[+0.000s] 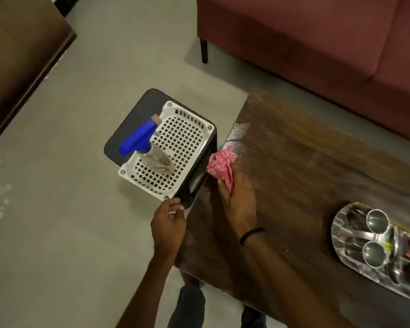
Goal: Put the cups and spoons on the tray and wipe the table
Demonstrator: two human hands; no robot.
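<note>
A grey tiled floor (64,209) carries a dark wooden table (305,176), and this table serves as the landmark for all else. On its near-left part the right hand (238,200) lies palm down, fingers spread and pressing a red checked cloth (220,166) flat against the wood; most of the cloth bunches out beyond the fingertips, close to the table's left edge. A black band (251,234) circles that wrist. Just off the table's left edge the left hand (169,221) hangs with fingers loosely curled, holding nothing that can be made out; its fingertips sit at the corner of a dark stool (128,133), though contact cannot be confirmed.

The stool stands on the floor beside the table's left edge and bears a white perforated basket (187,138). In the basket lies a clear spray bottle (152,152) with a blue trigger head, tilted on its side.

At the table's right end rests a shiny steel tray (341,237), cut off by the frame edge. Two steel cups (376,221) stand upright in it; reflections make the rest hard to read, and spoons cannot be told apart with certainty.

Beyond the table's far side stands a maroon sofa (317,39), only partly in view. A brown furniture corner (17,55) fills the upper left, well apart from the table.
</note>
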